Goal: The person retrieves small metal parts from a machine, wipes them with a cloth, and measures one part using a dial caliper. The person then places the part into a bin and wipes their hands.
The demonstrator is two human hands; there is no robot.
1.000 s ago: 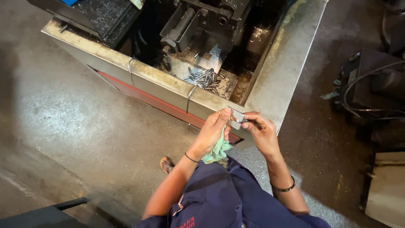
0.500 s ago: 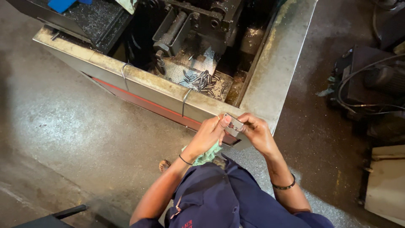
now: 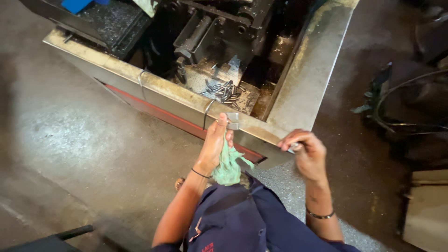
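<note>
My left hand (image 3: 215, 142) grips a green rag (image 3: 228, 163) and pinches a small grey metal block (image 3: 232, 120) at its fingertips, right above the rim of the machine's metal tray (image 3: 163, 91). My right hand (image 3: 305, 151) is off to the right, apart from the left. It is closed around a small shiny metal piece (image 3: 294, 148) that peeks out between the fingers. Both hands hover above the tray's near corner.
Inside the tray lies a heap of small metal pins (image 3: 224, 91) below dark machine parts (image 3: 210, 28). Black cables (image 3: 401, 112) run over the floor at right. A tan box (image 3: 427, 210) sits at lower right, a dark bar (image 3: 60, 235) at lower left.
The hands were together on one small metal part. Now they are apart: the left keeps the block and rag, the right has swung to the right with a small piece.
</note>
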